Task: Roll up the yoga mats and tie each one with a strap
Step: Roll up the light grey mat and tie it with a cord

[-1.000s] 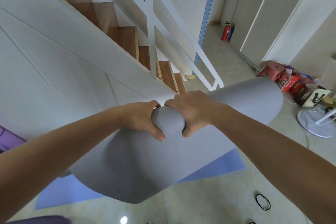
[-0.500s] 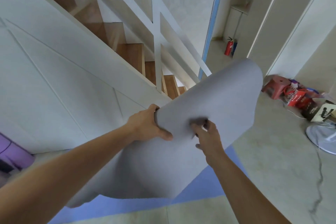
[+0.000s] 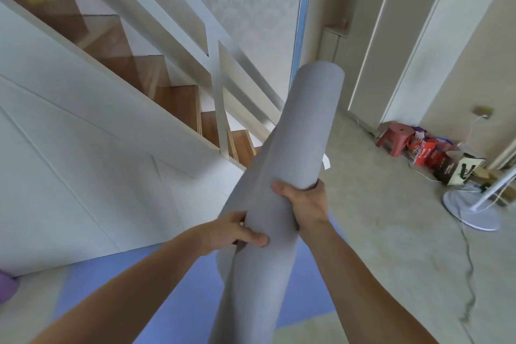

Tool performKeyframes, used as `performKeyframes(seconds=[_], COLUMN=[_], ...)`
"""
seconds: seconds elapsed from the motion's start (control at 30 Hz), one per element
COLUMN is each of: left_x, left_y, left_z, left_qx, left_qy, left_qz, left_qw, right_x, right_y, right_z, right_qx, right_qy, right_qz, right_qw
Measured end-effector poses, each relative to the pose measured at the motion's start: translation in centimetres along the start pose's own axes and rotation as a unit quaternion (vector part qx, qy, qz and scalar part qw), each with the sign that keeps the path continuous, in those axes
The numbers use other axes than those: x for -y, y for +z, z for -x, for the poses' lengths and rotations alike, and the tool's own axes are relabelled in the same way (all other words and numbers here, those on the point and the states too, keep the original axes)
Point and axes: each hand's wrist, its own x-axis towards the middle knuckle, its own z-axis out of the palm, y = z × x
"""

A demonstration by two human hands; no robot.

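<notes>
A grey yoga mat [image 3: 304, 131], rolled into a long loose tube, stands nearly upright in front of me, its top end leaning away to the right. My left hand [image 3: 237, 230] grips the roll's left side, thumb across the front. My right hand [image 3: 303, 201] is wrapped around the roll a little higher on its right side. A blue yoga mat [image 3: 178, 293] lies flat on the floor beneath the roll. A purple rolled mat [image 3: 7, 286] shows at the left edge. No strap is in view.
A white staircase with wooden steps [image 3: 178, 103] rises on the left. At the right stand a red stool [image 3: 393, 135], bags and a box [image 3: 458, 169], a white fan base [image 3: 472, 211] and a cable [image 3: 469, 265] trailing across the floor.
The mat went from a half-unrolled sheet held sideways to a closed tube turned nearly upright. My right hand shifted from the sheet's front edge to a grip around the roll.
</notes>
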Motion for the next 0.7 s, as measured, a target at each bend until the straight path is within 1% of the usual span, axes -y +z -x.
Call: performKeyframes(seconds=[0.03, 0.1, 0.13, 0.2, 0.23, 0.3, 0.33, 0.37, 0.4, 0.47, 0.53, 0.57, 0.6, 0.63, 0.7], left_x=[-0.6, -3.1, -4.7, -7.9, -8.9, -9.8, -9.6, -9.3, -8.8, -8.0, -8.0, -8.0, -8.0, -8.1, -8.2], left_y=[0.0, 0.2, 0.3, 0.8, 1.0, 1.2, 1.0, 0.6, 0.1, -0.4, -0.1, 0.2, 0.5, 0.9, 1.2], left_z=[-0.3, -0.7, -0.9, -1.3, -1.7, -1.9, -1.7, -1.4, -1.1, -0.4, 0.4, 0.6, 0.6, 0.5, 0.1], left_qx=[-0.021, -0.097, -0.140, -0.222, -0.262, -0.326, -0.347, -0.352, -0.338, -0.263, -0.183, -0.156, -0.132, -0.107, -0.093], left_qy=[0.010, 0.057, 0.096, 0.170, 0.190, 0.189, 0.178, 0.170, 0.168, 0.208, 0.243, 0.257, 0.270, 0.281, 0.282], left_qz=[0.007, 0.081, 0.117, 0.117, 0.107, 0.110, 0.106, 0.104, 0.116, 0.151, 0.188, 0.208, 0.230, 0.252, 0.272], left_qw=[1.000, 0.990, 0.979, 0.953, 0.940, 0.920, 0.915, 0.915, 0.919, 0.930, 0.934, 0.931, 0.926, 0.920, 0.915], right_x=[0.1, -0.4, -0.7, -1.5, -1.9, -2.1, -2.0, -1.4, -0.7, 1.2, 3.0, 3.8, 4.3, 4.7, 5.0], right_y=[0.3, 1.0, 1.5, 2.8, 3.3, 3.1, 2.4, 1.4, 0.2, -2.3, -3.8, -4.0, -4.0, -4.0, -3.9], right_z=[0.5, 1.9, 2.8, 4.5, 4.9, 5.3, 5.1, 4.8, 4.2, 2.5, 1.1, 0.8, 0.7, 0.8, 1.1], right_qx=[-0.024, -0.071, -0.085, -0.088, -0.082, -0.055, -0.022, 0.026, 0.085, 0.219, 0.327, 0.362, 0.380, 0.379, 0.366], right_qy=[-0.012, -0.035, -0.061, -0.116, -0.137, -0.144, -0.138, -0.131, -0.124, -0.098, -0.077, -0.074, -0.071, -0.067, -0.074], right_qz=[0.047, 0.162, 0.206, 0.258, 0.273, 0.269, 0.257, 0.245, 0.224, 0.143, 0.084, 0.071, 0.065, 0.064, 0.048], right_qw=[0.999, 0.984, 0.973, 0.955, 0.949, 0.951, 0.956, 0.960, 0.963, 0.960, 0.938, 0.927, 0.920, 0.921, 0.926])
